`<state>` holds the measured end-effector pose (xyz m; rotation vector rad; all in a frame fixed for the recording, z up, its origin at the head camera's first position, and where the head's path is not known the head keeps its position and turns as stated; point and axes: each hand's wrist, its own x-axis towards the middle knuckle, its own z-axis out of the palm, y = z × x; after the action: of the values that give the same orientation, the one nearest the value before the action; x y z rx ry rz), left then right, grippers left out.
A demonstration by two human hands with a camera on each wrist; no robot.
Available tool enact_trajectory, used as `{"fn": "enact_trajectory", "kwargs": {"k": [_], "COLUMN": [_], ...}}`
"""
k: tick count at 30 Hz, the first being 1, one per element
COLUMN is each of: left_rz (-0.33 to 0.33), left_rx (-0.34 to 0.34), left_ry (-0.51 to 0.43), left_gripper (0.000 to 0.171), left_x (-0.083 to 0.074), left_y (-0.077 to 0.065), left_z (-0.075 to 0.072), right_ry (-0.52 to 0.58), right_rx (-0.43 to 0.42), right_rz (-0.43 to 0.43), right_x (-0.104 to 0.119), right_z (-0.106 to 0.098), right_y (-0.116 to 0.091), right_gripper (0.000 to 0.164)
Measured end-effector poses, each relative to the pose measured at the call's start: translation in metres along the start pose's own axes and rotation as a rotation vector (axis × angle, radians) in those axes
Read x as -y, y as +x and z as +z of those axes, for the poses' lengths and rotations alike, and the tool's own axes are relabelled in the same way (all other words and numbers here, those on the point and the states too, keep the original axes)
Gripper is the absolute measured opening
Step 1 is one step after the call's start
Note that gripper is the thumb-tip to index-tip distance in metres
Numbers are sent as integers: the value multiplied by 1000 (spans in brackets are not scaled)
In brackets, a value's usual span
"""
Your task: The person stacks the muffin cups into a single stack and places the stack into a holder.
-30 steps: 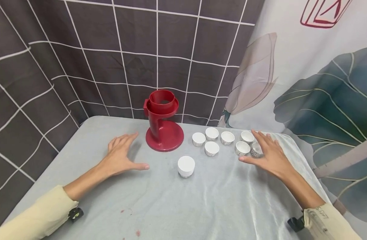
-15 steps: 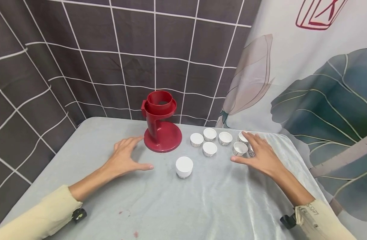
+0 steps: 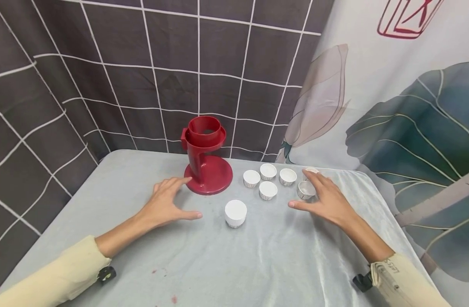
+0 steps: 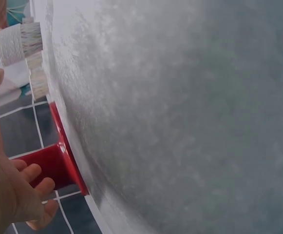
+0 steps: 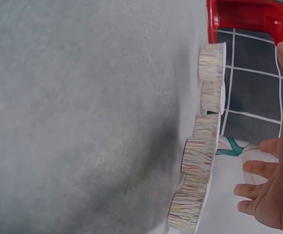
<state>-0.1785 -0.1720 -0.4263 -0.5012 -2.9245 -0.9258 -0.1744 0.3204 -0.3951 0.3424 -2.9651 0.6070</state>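
Observation:
My left hand hovers over the table with fingers spread and thumb pointing right, holding nothing. It is nearest the round base of a red stand that carries a ring-shaped holder on top. A stack of white paper baking cups stands between the two hands, apart from both. My right hand, also spread and holding nothing, is above several single baking cups and hides part of that group. In the right wrist view, the sides of these baking cups show thin coloured stripes.
A pale grey cloth covers the table. Behind it hangs a dark curtain with white grid lines, and at the right a white curtain with leaf prints. Small reddish stains mark the front of the cloth.
Both hands have drawn inward: the left moved right towards the baking cup stack, the right moved left over the single baking cups. The view shifted slightly. Stand and baking cups stay in place.

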Motion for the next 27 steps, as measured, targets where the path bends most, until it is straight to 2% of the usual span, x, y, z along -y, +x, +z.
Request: {"fn": "enact_trajectory", "kwargs": {"k": [11,19,27], "left_rz": [37,19,37], "left_rx": [23,71,68], "left_ry": [-46,-80,-82], "left_gripper": [110,111,108], "left_x": [-13,-23,-30], "left_y": [3,2,3], "left_z": [6,13,16], "right_ry": [40,52,65], "right_rx": [14,30,46], "right_rz": [12,11,10], "right_x": [13,18,23], "right_z": [5,10,13], "right_y": [2,1,2], "right_gripper": [117,117,116]}}
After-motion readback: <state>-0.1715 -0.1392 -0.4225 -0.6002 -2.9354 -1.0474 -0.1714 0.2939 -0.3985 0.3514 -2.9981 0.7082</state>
